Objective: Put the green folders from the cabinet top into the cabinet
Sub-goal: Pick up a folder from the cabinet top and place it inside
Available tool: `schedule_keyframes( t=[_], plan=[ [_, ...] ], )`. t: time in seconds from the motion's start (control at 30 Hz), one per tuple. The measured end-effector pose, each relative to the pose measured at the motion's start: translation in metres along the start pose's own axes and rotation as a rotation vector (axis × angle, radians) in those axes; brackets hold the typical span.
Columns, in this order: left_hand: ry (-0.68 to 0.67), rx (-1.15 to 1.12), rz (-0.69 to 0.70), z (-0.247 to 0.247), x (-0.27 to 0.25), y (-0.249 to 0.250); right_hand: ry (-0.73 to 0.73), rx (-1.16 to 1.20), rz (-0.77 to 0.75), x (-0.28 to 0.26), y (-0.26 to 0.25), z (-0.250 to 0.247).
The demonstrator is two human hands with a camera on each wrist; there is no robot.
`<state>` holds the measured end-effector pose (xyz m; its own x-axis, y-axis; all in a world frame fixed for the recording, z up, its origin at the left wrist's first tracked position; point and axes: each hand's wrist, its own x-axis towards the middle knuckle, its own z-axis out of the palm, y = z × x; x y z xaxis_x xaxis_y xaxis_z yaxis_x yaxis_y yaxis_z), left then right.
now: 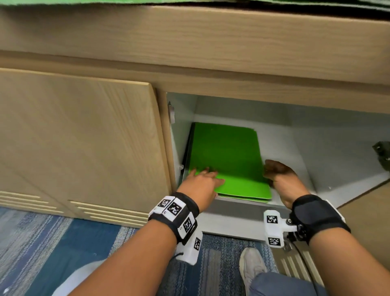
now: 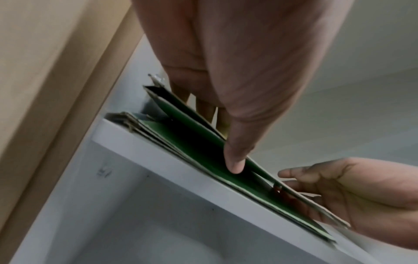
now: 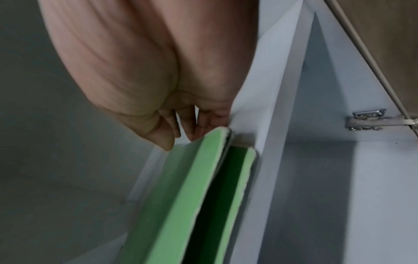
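Note:
A stack of green folders (image 1: 225,156) (image 2: 192,142) (image 3: 181,196) lies flat on the white shelf (image 1: 285,148) inside the open cabinet, against its left wall. My left hand (image 1: 202,179) (image 2: 226,71) rests on the stack's near left corner with straight fingers, the thumb at the front edge. My right hand (image 1: 278,175) (image 2: 339,184) (image 3: 135,71) is at the stack's right edge. Its thumb is above the top folder and its curled fingers are under it. The top folder sits slightly lifted off the ones below. More green folders (image 1: 126,2) show on the cabinet top.
The left cabinet door (image 1: 84,137) is closed beside the opening. The right door (image 1: 363,221) stands open, with a metal hinge (image 1: 382,154) (image 3: 366,119) on the right wall. A lower compartment shows under the shelf front (image 2: 158,160). My shoe (image 1: 251,268) is on the blue carpet (image 1: 63,243).

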<state>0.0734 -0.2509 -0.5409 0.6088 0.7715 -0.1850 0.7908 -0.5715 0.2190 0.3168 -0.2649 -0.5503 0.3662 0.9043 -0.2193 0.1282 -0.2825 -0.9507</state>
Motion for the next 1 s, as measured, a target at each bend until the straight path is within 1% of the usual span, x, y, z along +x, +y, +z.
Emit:
schedule_keyframes(
  t=[0.13,0.23,0.43,0.53,0.6,0.67,0.7,0.8,0.93,1.0],
  plan=[
    [0.003,-0.007,-0.018,-0.004,0.003,-0.01,0.004,-0.062,0.022,0.005,0.005,0.005],
    [-0.001,-0.031,-0.021,-0.001,0.001,-0.011,-0.023,-0.133,0.0,0.003,0.002,0.007],
    [-0.003,0.052,-0.017,0.004,-0.001,-0.017,-0.029,-0.156,-0.03,-0.007,-0.011,0.017],
    [-0.033,0.075,-0.015,0.007,-0.001,-0.019,-0.055,-0.16,-0.001,-0.005,-0.006,0.019],
    [-0.02,0.085,-0.01,0.01,0.0,-0.019,-0.051,-0.275,0.022,0.003,0.004,0.022],
    [0.025,0.085,-0.01,0.013,-0.001,-0.018,-0.035,-0.495,0.026,0.009,0.013,0.023],
    [0.04,0.085,-0.012,0.013,-0.001,-0.018,-0.021,-0.563,0.026,0.009,0.013,0.025],
    [0.041,0.098,-0.008,0.014,0.001,-0.018,0.025,-0.609,0.0,0.003,0.008,0.031],
    [0.003,0.09,-0.001,0.015,0.006,-0.02,-0.02,-0.812,0.0,0.0,0.007,0.034],
    [-0.004,0.074,-0.006,0.015,0.007,-0.021,-0.046,-0.824,-0.007,0.0,0.006,0.032]
  ],
)
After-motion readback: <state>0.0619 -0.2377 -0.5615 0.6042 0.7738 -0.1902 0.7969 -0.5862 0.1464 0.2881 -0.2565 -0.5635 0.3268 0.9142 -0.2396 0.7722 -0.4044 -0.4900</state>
